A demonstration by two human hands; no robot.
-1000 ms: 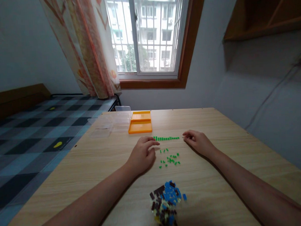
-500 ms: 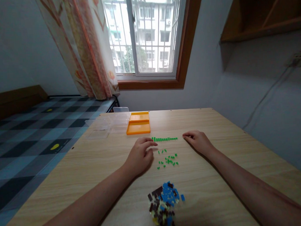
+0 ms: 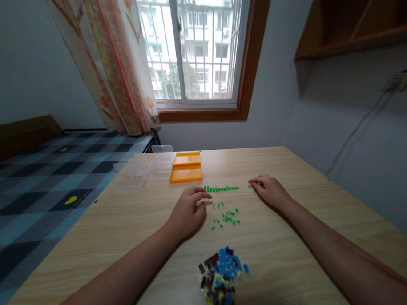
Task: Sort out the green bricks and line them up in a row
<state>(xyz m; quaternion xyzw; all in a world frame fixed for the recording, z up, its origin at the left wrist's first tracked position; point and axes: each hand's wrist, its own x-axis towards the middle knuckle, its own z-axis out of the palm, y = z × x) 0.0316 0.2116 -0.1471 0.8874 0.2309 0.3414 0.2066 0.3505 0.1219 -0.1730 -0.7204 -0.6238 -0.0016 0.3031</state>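
Small green toy bricks (image 3: 221,189) form a neat row across the table. At the row's left end rests my left hand (image 3: 191,210), its fingers loosely stretched and holding nothing visible. Beyond the right end, my right hand (image 3: 267,188) has thumb and forefinger pinched together at a single green brick (image 3: 249,186), which shows just under the fingertips. How firmly that brick is held is hard to see. Loose green bricks (image 3: 228,217) are scattered between the hands, nearer to me than the row.
Close to me lies a heap of blue, dark brown and pale yellow bricks (image 3: 227,263). An orange tray (image 3: 186,173) and clear plastic boxes (image 3: 134,175) stand at the back left of the wooden table (image 3: 133,237). A checked bed (image 3: 41,189) adjoins on the left.
My right hand has shifted slightly to the right, and a green brick now shows at its fingertips. The left hand stays in place by the row.
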